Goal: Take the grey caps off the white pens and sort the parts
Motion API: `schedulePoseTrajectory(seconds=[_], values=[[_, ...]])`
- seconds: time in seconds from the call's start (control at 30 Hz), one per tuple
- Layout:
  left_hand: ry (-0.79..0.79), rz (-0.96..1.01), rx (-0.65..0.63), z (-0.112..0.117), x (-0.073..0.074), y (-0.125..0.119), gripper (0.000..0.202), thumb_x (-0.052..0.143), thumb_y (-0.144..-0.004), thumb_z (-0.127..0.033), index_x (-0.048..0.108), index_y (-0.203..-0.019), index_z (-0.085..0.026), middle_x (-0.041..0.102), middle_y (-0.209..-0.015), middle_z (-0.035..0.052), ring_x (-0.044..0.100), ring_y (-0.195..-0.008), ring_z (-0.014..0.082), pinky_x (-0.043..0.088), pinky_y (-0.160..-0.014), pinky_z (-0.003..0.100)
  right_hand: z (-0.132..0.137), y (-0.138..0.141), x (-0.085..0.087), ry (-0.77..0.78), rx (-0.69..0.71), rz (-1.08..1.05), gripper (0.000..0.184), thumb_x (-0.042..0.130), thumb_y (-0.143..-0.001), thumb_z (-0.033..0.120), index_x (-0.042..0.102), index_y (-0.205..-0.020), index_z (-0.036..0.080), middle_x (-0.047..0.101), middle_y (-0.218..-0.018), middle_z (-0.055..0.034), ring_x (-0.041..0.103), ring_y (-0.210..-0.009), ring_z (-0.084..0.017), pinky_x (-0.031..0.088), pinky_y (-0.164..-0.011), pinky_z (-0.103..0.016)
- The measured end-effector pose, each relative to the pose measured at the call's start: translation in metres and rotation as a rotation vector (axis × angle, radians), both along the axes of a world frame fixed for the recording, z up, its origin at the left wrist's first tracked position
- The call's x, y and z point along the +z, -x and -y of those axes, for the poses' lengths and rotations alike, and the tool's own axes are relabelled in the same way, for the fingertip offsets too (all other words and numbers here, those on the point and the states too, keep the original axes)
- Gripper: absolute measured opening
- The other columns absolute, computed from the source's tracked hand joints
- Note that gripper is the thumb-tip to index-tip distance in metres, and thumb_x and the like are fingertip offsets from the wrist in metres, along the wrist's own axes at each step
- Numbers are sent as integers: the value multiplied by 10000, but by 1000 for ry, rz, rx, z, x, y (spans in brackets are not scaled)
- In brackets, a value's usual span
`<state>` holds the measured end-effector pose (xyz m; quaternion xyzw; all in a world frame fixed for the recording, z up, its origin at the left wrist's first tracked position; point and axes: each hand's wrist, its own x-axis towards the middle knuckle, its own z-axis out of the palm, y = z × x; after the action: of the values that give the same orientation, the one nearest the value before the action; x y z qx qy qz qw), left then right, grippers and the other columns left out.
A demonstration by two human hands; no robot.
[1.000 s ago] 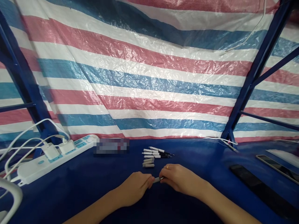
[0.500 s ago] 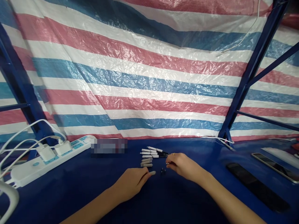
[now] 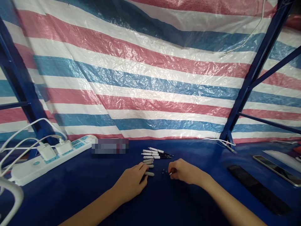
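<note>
My left hand [image 3: 133, 181] rests on the blue cloth-covered table [image 3: 98, 188], its fingertips touching a small grey pen cap [image 3: 149, 173] at the near end of a row of grey caps [image 3: 148, 161]. My right hand [image 3: 182, 171] lies just to the right, fingers curled in a pinch on a tiny part I cannot make out. Two or three small dark bits [image 3: 164, 171] lie on the cloth between the hands. Behind them is a short row of white pens with dark tips [image 3: 156, 153].
A white power strip [image 3: 44, 158] with chargers and white cables sits at the left. A black phone [image 3: 258, 190] and a second phone [image 3: 277, 171] lie at the right. A striped tarp [image 3: 150, 78] and blue frame posts [image 3: 254, 72] close off the back.
The hands, joined on one small pen part a second ago, have separated. The left hand has laid a grey cap by the cap row; the right went to the pens and came back near the dark bits.
</note>
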<state>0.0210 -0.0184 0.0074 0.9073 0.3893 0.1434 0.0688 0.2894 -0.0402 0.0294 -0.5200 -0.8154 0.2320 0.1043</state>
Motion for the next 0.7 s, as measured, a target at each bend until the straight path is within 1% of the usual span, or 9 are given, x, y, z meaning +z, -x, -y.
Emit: schedulePoseTrajectory(seconds=[0.2, 0.4, 0.5, 0.57, 0.6, 0.7], values=[[-21, 6, 21, -1, 0, 0, 280, 409, -902, -226, 563, -1135, -225, 595, -1077, 44, 628, -913, 182, 498, -702, 268, 1, 5, 1, 8, -3, 2, 217, 610, -795, 165, 649, -1007, 189, 697, -819, -17, 640, -695, -154, 449, -613, -224], [-49, 5, 28, -4, -6, 0, 212, 399, -912, -227, 567, -1042, -223, 568, -1050, 31, 627, -860, 172, 484, -664, 266, 3, 5, 2, -21, 2, 11, 233, 643, -799, 224, 640, -1031, 200, 690, -821, -9, 631, -694, -156, 438, -613, -234], [-61, 0, 28, -6, -7, 1, 199, 396, -918, -226, 576, -1003, -221, 571, -1025, 29, 622, -848, 168, 479, -662, 261, 3, 3, 5, -60, 26, 6, 271, 695, -774, 272, 636, -1028, 196, 678, -750, 10, 618, -628, -144, 415, -549, -219], [-67, -4, 28, -6, -6, 1, 207, 400, -916, -224, 583, -1012, -225, 583, -997, 29, 618, -861, 176, 478, -680, 270, 4, 3, 10, -127, 43, -9, 281, 722, -758, 319, 638, -994, 193, 656, -695, 21, 595, -577, -138, 396, -514, -221], [-69, -6, 29, -6, -6, 1, 214, 399, -915, -222, 586, -1018, -227, 589, -983, 30, 615, -869, 182, 477, -687, 276, 5, 4, 13, -182, 49, -23, 264, 713, -769, 345, 637, -972, 194, 651, -703, 16, 591, -584, -140, 400, -524, -229], [-68, -2, 32, -4, -5, 1, 242, 391, -910, -209, 581, -1058, -230, 602, -989, 33, 609, -888, 186, 478, -714, 289, 10, 7, 19, -399, 65, -92, 212, 588, -860, 402, 624, -929, 205, 648, -824, -31, 596, -700, -162, 439, -623, -272]])
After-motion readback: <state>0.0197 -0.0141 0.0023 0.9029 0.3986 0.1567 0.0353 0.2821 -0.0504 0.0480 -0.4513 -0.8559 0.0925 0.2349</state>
